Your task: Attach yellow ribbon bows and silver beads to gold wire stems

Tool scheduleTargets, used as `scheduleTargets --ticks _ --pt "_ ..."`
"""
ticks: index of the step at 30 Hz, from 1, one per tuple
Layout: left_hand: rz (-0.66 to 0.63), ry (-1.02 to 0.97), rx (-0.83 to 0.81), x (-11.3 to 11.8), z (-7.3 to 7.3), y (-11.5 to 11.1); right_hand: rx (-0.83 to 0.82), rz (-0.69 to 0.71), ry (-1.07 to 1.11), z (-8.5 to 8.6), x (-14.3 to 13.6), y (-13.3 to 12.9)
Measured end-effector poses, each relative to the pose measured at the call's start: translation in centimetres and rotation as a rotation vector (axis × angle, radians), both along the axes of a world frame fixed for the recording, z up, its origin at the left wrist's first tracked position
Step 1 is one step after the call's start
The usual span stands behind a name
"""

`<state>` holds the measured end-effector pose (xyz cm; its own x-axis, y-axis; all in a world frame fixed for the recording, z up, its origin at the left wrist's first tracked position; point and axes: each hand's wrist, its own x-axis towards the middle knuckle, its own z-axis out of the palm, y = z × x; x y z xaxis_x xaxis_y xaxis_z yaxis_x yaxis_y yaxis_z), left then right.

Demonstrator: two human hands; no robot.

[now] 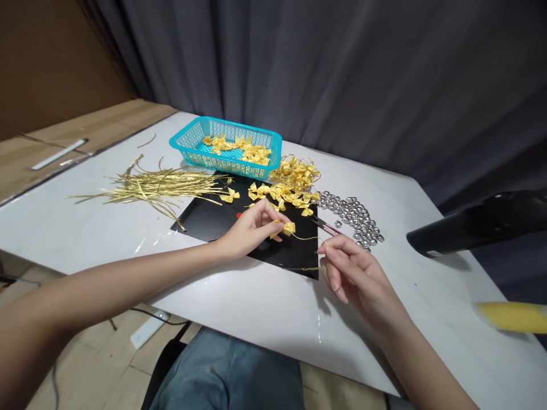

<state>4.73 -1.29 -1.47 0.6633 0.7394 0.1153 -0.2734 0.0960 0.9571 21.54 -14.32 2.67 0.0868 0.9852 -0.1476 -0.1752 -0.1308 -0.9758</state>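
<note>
My left hand (pixel 258 225) pinches a yellow ribbon bow (pixel 289 228) over the black mat (pixel 213 219). A thin gold cord (pixel 305 238) runs from that bow to my right hand (pixel 352 273), whose thumb and fingertips are closed on its other end. Below, a further strand of the cord trails from the right hand over the mat's near corner. Loose yellow bows (pixel 282 193) lie on the mat just beyond my left hand. Near my right fingertips rests a pair of scissors or snips (pixel 327 226), partly off the mat.
A turquoise basket (pixel 226 168) with yellow bows stands at the back. Gold cords (pixel 158 188) lie in a bundle on the left. Looped bows (pixel 297 171) are heaped beside the basket, and silver beads (pixel 352 215) spread rightward. A black cylinder (pixel 457 228) and yellow object (pixel 513 316) lie right.
</note>
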Motion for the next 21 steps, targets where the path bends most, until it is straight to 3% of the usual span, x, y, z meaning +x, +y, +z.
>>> scheduleTargets --ticks 5,9,15,21 --pt "-0.106 0.043 -0.08 0.1 0.2 -0.3 -0.002 -0.107 -0.115 -0.7 0.3 0.6" --pt "-0.17 0.054 -0.128 0.1 0.2 -0.9 -0.041 -0.066 -0.248 -1.6 -0.5 1.0" --pt "-0.134 0.086 -0.142 0.1 0.2 -1.5 -0.064 -0.035 -0.263 -2.9 -1.0 1.0" --pt "-0.145 0.1 -0.152 0.1 0.4 -1.6 -0.062 -0.085 -0.302 -2.8 -0.6 1.2"
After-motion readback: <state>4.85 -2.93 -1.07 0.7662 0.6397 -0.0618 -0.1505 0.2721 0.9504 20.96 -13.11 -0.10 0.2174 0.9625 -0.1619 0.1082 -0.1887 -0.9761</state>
